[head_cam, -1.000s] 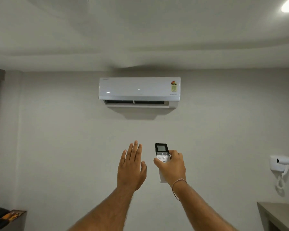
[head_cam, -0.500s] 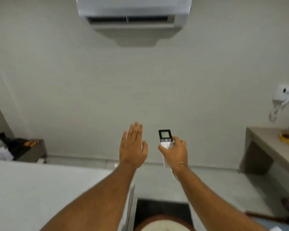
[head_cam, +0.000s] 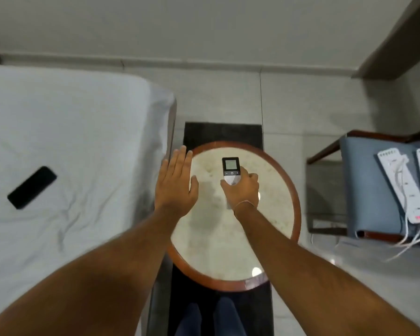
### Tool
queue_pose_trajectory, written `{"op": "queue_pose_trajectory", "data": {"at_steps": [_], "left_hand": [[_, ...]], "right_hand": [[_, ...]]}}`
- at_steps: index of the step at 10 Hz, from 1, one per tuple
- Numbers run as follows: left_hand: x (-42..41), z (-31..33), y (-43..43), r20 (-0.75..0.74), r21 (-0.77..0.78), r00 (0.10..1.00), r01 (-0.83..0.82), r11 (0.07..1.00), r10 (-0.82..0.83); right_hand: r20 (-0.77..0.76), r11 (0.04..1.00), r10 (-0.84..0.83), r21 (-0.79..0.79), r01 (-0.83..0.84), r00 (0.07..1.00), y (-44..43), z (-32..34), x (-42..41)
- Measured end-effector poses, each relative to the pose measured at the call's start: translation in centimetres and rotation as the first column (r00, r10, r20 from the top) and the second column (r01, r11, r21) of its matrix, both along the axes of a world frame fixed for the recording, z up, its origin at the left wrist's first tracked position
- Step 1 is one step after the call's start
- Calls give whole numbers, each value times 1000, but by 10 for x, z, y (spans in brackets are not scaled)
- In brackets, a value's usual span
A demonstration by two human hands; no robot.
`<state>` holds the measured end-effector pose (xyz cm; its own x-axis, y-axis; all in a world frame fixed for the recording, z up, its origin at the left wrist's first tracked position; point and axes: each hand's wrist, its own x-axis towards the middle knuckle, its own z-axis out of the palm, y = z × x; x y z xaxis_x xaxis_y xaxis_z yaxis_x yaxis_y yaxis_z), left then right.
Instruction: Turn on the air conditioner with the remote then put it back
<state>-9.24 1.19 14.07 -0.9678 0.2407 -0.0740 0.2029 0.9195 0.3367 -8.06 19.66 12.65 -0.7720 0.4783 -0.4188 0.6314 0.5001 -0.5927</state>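
Note:
My right hand point(head_cam: 243, 190) grips the white remote point(head_cam: 231, 169), whose dark top with a lit screen points away from me. The thumb rests just below its buttons. The remote hangs above a round table point(head_cam: 294, 197) with a pale stone top and a brown wooden rim. My left hand point(head_cam: 176, 183) is flat and empty, fingers together and stretched forward, over the table's left edge. The air conditioner is out of view.
A bed with a white sheet point(head_cam: 83, 141) fills the left side, with a black phone-like slab point(head_cam: 32, 187) lying on it. A blue chair point(head_cam: 374, 180) on the right carries white power strips point(head_cam: 403, 187) with cables. A dark mat point(head_cam: 222, 132) lies under the table.
The view has swung down from the wall and air conditioner to the round table and bed. Both hands came down with it, the right still holding the remote.

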Motion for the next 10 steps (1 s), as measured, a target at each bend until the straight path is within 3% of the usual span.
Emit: {"op": "queue_pose_trajectory", "data": {"at_steps": [2,4,6,9,10], "left_hand": [[45,-93,5,119,-86,992,43,995,-32],[61,-136,11,192,-109,981,17,994,4],[73,-156,14,242,-131,970,37,991,-5],[71,-155,18,247,-156,969,42,987,-2],[75,-151,15,204,-146,979,25,989,6]], "right_hand": [[155,995,47,84,-60,987,16,-101,48],[188,978,128,139,-155,974,30,-152,57],[235,946,197,208,-247,952,27,-180,68],[229,959,164,190,-210,959,21,-194,78],[296,876,227,355,-327,928,18,-185,81]]}}
